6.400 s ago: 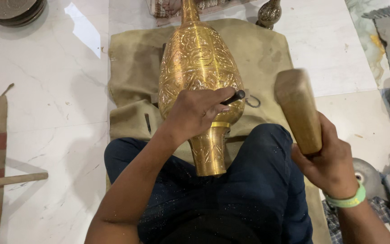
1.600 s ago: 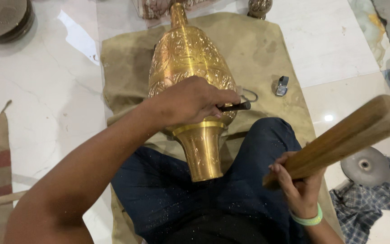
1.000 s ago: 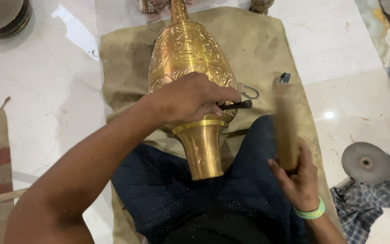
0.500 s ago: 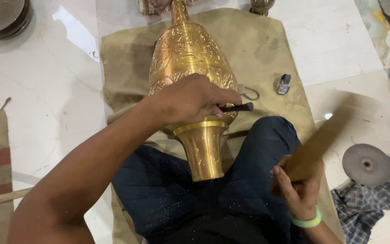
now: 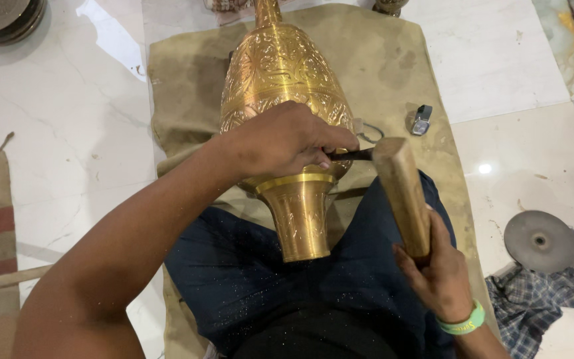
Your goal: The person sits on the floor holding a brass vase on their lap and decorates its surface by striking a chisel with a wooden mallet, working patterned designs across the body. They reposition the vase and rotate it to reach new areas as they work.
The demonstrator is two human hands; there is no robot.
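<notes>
Brass vase (image 5: 280,100): lies on its side on a tan cloth (image 5: 187,86), flared base (image 5: 298,223) toward the person's lap, neck running off the top edge. Left hand (image 5: 287,139): fingers closed around a dark chisel (image 5: 350,155), tip against the vase body. Right hand (image 5: 440,272): fingers wrapped around a wooden mallet (image 5: 403,193), its top end touching the chisel's end. Open marble floor (image 5: 74,106) lies to the left; a grey disc (image 5: 539,240) lies right, well apart
</notes>
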